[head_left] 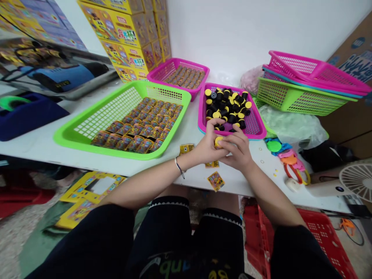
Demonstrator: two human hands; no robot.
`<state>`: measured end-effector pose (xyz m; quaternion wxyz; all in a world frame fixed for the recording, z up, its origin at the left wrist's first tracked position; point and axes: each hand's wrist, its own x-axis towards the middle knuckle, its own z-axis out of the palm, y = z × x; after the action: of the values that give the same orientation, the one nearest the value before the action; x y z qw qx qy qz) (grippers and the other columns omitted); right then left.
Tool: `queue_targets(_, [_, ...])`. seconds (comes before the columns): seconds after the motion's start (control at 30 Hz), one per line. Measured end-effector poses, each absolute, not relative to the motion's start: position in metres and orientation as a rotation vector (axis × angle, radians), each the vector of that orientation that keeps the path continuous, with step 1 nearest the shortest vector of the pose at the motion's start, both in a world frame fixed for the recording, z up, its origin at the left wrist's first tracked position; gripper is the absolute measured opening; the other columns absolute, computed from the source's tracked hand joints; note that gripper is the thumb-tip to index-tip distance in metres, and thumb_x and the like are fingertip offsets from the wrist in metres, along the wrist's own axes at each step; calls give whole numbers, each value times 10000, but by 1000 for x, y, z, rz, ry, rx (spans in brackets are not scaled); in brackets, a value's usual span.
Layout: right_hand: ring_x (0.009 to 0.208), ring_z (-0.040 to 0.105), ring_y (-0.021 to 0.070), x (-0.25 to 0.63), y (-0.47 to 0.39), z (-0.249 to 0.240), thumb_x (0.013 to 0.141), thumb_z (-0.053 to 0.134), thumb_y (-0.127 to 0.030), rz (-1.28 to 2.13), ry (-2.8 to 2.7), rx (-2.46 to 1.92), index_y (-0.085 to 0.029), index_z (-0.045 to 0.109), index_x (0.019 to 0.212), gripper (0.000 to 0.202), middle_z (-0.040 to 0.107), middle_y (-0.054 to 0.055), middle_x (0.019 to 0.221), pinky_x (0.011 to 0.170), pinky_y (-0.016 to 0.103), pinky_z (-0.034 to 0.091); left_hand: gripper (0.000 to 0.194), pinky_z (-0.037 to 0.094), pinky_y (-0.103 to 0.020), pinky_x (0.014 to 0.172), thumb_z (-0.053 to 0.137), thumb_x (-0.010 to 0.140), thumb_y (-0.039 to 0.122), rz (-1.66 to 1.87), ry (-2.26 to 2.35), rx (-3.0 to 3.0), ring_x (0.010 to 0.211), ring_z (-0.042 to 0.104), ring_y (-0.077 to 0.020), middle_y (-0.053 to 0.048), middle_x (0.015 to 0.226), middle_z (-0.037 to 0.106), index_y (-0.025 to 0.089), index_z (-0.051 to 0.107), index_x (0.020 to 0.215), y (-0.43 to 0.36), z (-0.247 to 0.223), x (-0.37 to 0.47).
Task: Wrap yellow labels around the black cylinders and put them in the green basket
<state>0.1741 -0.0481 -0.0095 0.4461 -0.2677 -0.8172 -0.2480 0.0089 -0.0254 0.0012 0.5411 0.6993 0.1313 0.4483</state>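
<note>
My left hand (207, 145) and my right hand (238, 150) come together over the table's front part. Between their fingers is a small cup with a yellow lid (218, 142); its body is mostly hidden by the fingers. Just behind my hands stands a pink basket (258, 130) of loose black cups (223, 105) with yellow lids. Printed yellow wrappers lie close by: one wrapper (216, 181) near the table edge, another wrapper (186, 148) left of my left hand, and a third partly under my hands.
A green basket (65, 133) at left holds rows of wrapped cups (136, 128). Behind it sits another pink basket (200, 70) with wrapped cups, beside stacked yellow boxes (124, 38). Stacked baskets (305, 93), a white fan (356, 180) and a blue tape dispenser (26, 116) flank the table.
</note>
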Motion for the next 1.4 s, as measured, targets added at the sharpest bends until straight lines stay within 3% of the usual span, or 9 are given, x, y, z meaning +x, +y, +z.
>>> queue_targets(0.1, [994, 651, 233, 172, -49, -6, 853, 713, -471, -548, -1959, -650, -307, 586, 1212, 415, 662, 34, 1026, 1083, 654, 525, 697, 259, -196, 443, 704, 800, 230, 926, 234, 1639, 425, 362, -54, 145, 600, 317, 287, 220, 1297, -25, 9, 4])
queue_targets(0.2, [1016, 631, 225, 174, -52, -1, 841, 747, -424, -615, -1997, -635, -324, 597, 1217, 417, 658, 22, 1049, 1124, 657, 496, 721, 240, -202, 451, 741, 770, 214, 1021, 269, 1675, 444, 366, -59, 140, 597, 335, 280, 232, 1276, -25, 9, 6])
queue_targets(0.4, [1054, 627, 213, 177, -52, -7, 869, 734, -358, -539, -2056, -538, -388, 568, 1308, 470, 640, 1, 1102, 1194, 686, 409, 771, 308, -235, 481, 788, 754, 235, 996, 251, 1677, 503, 469, -102, 106, 627, 443, 282, 230, 1283, -25, 3, 7])
queue_targets(0.53, [992, 640, 180, 175, -54, -8, 875, 728, -288, -610, -2021, -538, -371, 594, 1263, 418, 637, -13, 1056, 1211, 629, 430, 860, 359, -249, 510, 834, 726, 270, 949, 210, 1672, 546, 518, -113, 89, 687, 501, 293, 208, 1315, -22, 7, 3])
queue_targets(0.7, [1108, 641, 188, 174, -58, 3, 881, 713, -275, -678, -2053, -501, -348, 633, 1148, 289, 661, -12, 1087, 1274, 550, 370, 862, 359, -223, 495, 831, 708, 238, 875, 155, 1639, 526, 520, -95, 121, 649, 470, 296, 216, 1309, -24, 12, 2])
queue_targets(0.9, [1067, 688, 226, 169, -59, 6, 927, 634, -362, -473, -2075, -504, -313, 539, 1255, 345, 648, 29, 1042, 1038, 551, 607, 746, 328, -182, 437, 711, 724, 128, 821, 123, 1588, 460, 441, -48, 155, 624, 412, 311, 232, 1266, -28, 13, 2])
queue_targets(1.03, [1100, 688, 253, 170, -59, 3, 914, 651, -327, -349, -2102, -501, -329, 491, 1349, 463, 649, 36, 1091, 1007, 585, 604, 744, 328, -188, 435, 702, 711, 125, 869, 90, 1632, 452, 437, -52, 157, 628, 414, 309, 230, 1256, -25, 12, 4])
queue_targets(1.23, [1117, 689, 255, 171, -62, 7, 940, 617, -304, -388, -2098, -468, -272, 497, 1360, 438, 636, 71, 1097, 911, 502, 665, 722, 315, -168, 441, 673, 734, 97, 938, 49, 1667, 453, 435, -47, 164, 630, 414, 298, 231, 1268, -25, 11, 4])
queue_targets(1.4, [1102, 695, 243, 170, -64, 10, 946, 617, -299, -423, -2098, -489, -283, 494, 1355, 428, 647, 72, 1081, 903, 469, 675, 862, 358, -201, 460, 718, 717, 128, 910, 106, 1694, 469, 472, -81, 145, 618, 436, 287, 174, 1367, -23, 10, 3])
